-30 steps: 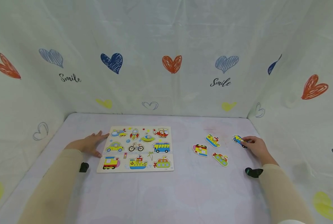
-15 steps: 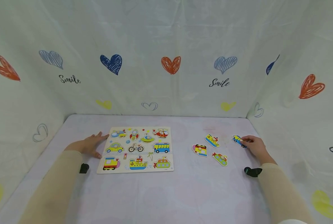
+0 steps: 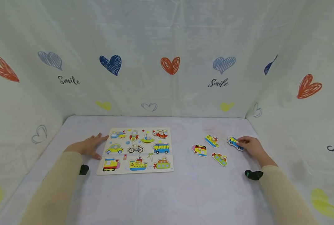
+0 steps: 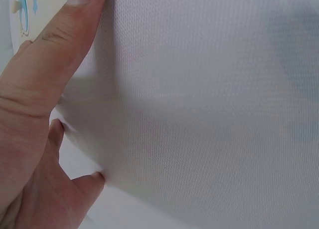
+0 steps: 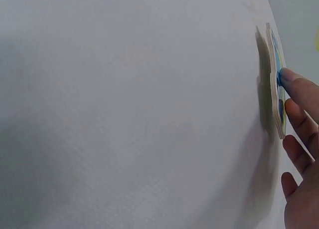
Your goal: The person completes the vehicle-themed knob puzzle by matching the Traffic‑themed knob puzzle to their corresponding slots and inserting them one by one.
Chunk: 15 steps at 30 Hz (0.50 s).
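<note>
My left hand [image 3: 89, 146] spreads its fingers along the left edge of a pale puzzle board [image 3: 123, 170] printed with colourful vehicles; the left wrist view shows the thumb [image 4: 65, 44] lying by the board's corner. Over on the right, my right hand [image 3: 252, 147] pinches a blue and yellow bus puzzle piece [image 3: 233, 142] between thumb and fingers. In the right wrist view the bus piece [image 5: 275, 79] appears edge-on, raised off the table with its shadow beside it.
Between board and right hand lie a ship piece [image 3: 212, 140], a train piece [image 3: 199, 150] and a submarine piece [image 3: 219, 159], loose on the white-covered table [image 3: 167, 200]. A white curtain [image 3: 144, 37] printed with hearts hangs around the table's back and sides.
My right hand has moved slightly left with the bus piece, nearer to the loose pieces. The left hand stays at the board's edge.
</note>
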### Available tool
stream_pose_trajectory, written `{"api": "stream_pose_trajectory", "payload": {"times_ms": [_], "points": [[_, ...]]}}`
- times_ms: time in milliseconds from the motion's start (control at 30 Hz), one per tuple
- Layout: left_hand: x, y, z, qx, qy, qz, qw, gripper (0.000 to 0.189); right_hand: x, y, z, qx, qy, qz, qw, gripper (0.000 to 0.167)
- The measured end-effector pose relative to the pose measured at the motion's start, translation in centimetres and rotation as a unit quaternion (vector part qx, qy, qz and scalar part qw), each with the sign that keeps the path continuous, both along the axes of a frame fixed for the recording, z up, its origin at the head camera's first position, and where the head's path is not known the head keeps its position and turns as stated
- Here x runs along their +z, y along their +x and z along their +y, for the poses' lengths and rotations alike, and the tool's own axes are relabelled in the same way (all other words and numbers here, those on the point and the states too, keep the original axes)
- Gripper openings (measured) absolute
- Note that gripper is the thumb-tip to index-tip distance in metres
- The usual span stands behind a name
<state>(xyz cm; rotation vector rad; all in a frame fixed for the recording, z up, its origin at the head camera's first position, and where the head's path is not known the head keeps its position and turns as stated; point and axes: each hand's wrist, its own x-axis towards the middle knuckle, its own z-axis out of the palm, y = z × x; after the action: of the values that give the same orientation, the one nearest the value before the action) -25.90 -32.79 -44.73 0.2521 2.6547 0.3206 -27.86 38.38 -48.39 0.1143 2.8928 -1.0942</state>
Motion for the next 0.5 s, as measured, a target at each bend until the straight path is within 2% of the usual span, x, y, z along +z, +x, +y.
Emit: {"api": "stream_pose_trajectory", "payload": {"times_ms": [233, 500], "points": [[-0.1, 0.1, -0.3, -0.001, -0.005, -0.002, 1.0, 0.109, 1.0, 0.1, -2.1, 0.029, -0.003, -0.011, 0.9995, 0.035], [0.5, 0.4, -0.2, -0.006, 0.011, -0.006, 0.9999, 0.108, 1.9, 0.2, -5.0, 0.047, -0.015, -0.012, 0.9987, 0.035]]}}
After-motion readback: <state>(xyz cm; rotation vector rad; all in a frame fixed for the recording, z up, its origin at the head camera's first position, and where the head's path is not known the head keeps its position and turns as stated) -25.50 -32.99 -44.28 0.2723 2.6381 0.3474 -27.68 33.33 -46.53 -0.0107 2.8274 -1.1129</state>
